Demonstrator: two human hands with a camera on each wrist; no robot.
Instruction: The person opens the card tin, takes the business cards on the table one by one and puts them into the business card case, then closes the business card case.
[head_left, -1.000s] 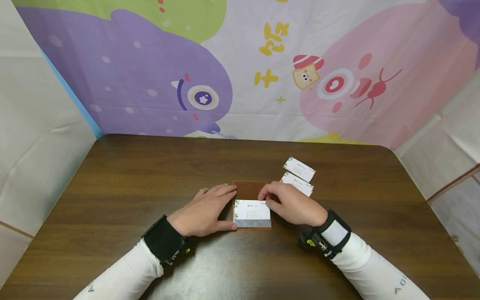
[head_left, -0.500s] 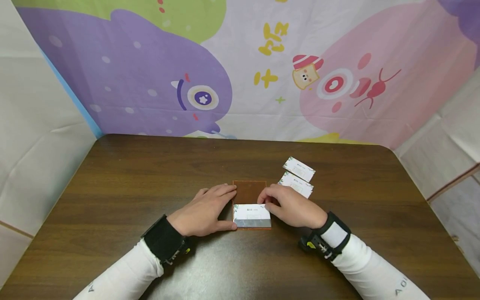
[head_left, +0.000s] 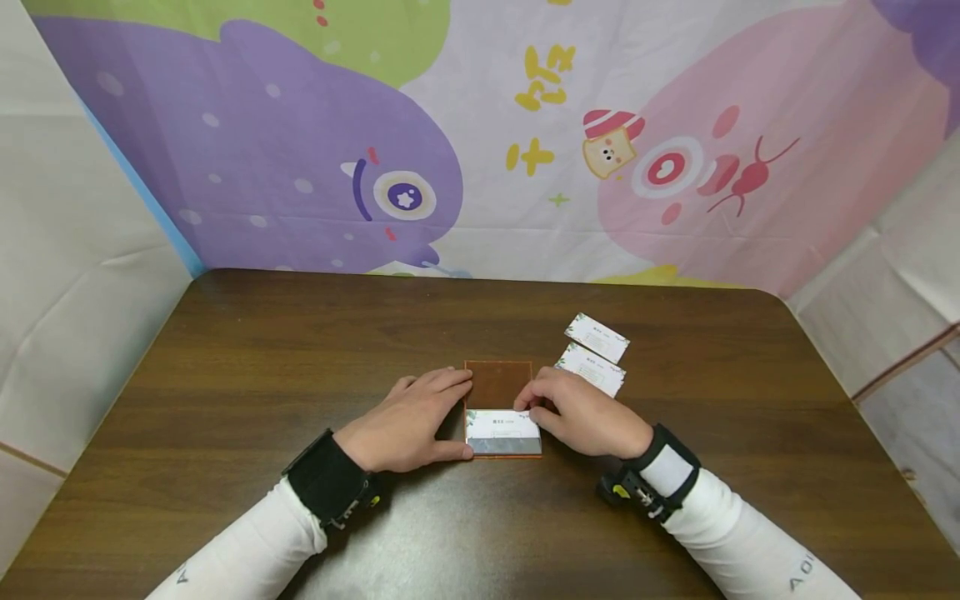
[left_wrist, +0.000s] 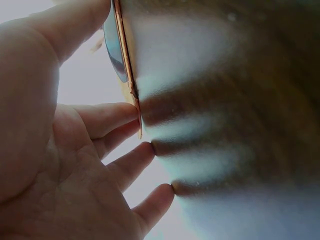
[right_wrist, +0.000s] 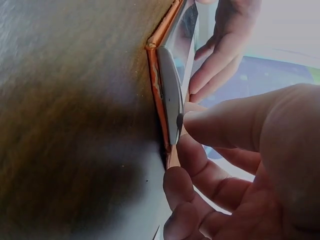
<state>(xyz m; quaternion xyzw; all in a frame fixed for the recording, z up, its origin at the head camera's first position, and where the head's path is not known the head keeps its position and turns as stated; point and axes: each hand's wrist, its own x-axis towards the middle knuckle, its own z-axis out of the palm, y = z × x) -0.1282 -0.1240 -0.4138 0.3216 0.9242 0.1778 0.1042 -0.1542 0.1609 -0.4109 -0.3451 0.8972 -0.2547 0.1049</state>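
A brown card holder (head_left: 498, 385) lies unfolded on the table, with a metallic band (head_left: 503, 447) along its near part. Behind that band sits a white business card (head_left: 501, 422) with a leaf print, its upper part showing. My left hand (head_left: 411, 423) rests beside the holder with spread fingers, thumb and fingertips touching its left edge. At the card's upper right corner, my right hand (head_left: 588, 412) pinches the card between thumb and forefinger. In the right wrist view, the right thumb (right_wrist: 220, 122) presses against the corner of the metal case (right_wrist: 172, 95).
Two spots of similar white cards lie to the upper right, an upper card (head_left: 597, 337) and a lower card (head_left: 592, 369) partly behind my right hand. A printed cloth (head_left: 480, 167) hangs behind the wooden table (head_left: 300, 325).
The business card has slid toward me, lower into the holder, with my right hand on its corner; most of that was in the first half second. My left hand has stayed put.
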